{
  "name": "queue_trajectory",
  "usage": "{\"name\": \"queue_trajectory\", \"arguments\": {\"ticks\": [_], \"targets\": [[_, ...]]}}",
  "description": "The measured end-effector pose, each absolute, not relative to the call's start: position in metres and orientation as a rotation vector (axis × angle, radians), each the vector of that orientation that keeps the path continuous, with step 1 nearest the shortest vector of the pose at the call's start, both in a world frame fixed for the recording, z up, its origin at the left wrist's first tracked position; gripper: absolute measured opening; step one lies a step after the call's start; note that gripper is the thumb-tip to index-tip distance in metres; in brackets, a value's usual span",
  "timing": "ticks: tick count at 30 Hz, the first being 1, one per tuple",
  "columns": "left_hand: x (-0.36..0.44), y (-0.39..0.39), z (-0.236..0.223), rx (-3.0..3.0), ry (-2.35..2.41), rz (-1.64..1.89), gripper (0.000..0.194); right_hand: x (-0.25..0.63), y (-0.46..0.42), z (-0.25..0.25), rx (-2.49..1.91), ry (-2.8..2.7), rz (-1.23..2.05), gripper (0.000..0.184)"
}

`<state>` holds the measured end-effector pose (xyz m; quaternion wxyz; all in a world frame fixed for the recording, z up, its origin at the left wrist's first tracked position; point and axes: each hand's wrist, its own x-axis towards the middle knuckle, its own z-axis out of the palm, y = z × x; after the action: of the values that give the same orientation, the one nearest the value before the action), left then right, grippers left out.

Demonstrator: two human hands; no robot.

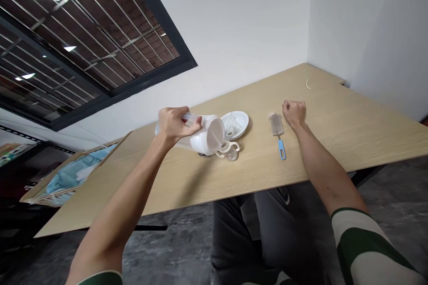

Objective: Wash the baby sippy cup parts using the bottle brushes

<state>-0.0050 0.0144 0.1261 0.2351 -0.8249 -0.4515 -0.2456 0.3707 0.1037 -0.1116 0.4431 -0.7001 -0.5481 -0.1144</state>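
Left hand (174,125)'s gripping a white pitcher (204,139), tipped toward a handled bottle (231,155). White bowl (245,118)'s got see-through bits (231,125) inside; right hand (294,112)'s clenched.

The person's left arm (133,196) reaches forward over the near edge of the table (354,129), the forearm slanting up to the right, and the left hand (172,125) is raised above the tabletop with its fingers curled in a grip and its thumb pointing right. The right arm (323,160) crosses the same near edge, its forearm angled up to the left, and ends in the right hand (294,112), a loose fist resting short of the far edge.
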Motion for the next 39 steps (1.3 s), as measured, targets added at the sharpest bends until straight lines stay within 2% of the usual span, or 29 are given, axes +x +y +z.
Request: {"name": "queue_trajectory", "arguments": {"ticks": [6, 18, 24, 32, 39], "targets": [[-0.016, 0.017, 0.123, -2.249, -1.286, -0.771, 0.038, 0.371, 0.104, -0.112, -1.749, -1.347, -0.267, 0.039], [-0.075, 0.040, 0.127, -1.947, -1.526, -1.215, 0.042, 0.369, 0.105, -0.113, -1.756, -1.342, -0.315, 0.039], [-0.066, 0.068, 0.132, -1.914, -1.558, -0.934, 0.040, 0.373, 0.109, -0.115, -1.766, -1.372, -0.268, 0.041], [0.010, 0.115, 0.100, -2.092, -1.453, -0.471, 0.036, 0.374, 0.108, -0.114, -1.761, -1.378, -0.295, 0.041], [0.068, 0.136, 0.100, -2.187, -1.255, -0.222, 0.051, 0.376, 0.107, -0.113, -1.766, -1.398, -0.319, 0.042]]}}
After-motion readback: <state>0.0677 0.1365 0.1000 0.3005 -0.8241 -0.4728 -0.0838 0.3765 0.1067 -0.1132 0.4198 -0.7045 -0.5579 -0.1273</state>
